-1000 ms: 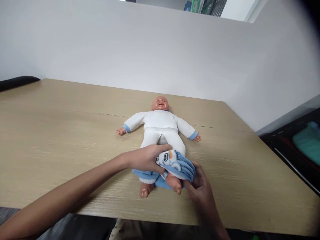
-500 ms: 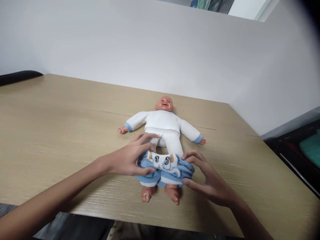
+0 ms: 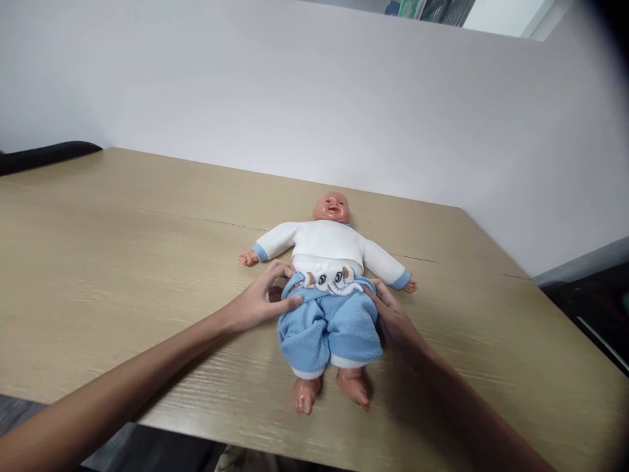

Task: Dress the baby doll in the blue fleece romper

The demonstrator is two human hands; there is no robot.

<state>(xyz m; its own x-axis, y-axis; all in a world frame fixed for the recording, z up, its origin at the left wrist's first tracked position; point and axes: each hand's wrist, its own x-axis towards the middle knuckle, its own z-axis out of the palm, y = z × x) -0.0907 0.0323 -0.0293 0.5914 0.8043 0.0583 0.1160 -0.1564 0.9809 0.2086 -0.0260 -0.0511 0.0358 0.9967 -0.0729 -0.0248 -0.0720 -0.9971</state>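
Note:
A baby doll [image 3: 328, 239] lies on its back on the table, head away from me, arms spread in a white top with blue cuffs. Blue pants [image 3: 307, 334] with white hems cover its legs up to the hips, and its bare feet stick out below. A white patch with embroidered eyes sits at the bunched waist. My left hand [image 3: 263, 295] grips the left side of the waistband, thumb in front. On the opposite side, my right hand [image 3: 390, 308] is closed on the waistband, its fingers partly hidden by the cloth.
The wooden table [image 3: 147, 262] reaches back to a pale wall [image 3: 246, 92]. A dark curved object [image 3: 49, 156] stands at the far left edge. Beyond the right edge is a black item [image 3: 590, 301].
Both hands have drawn the pants up from the doll's lower legs to its hips. The bunched cloth has spread out over the legs. My view has shifted slightly.

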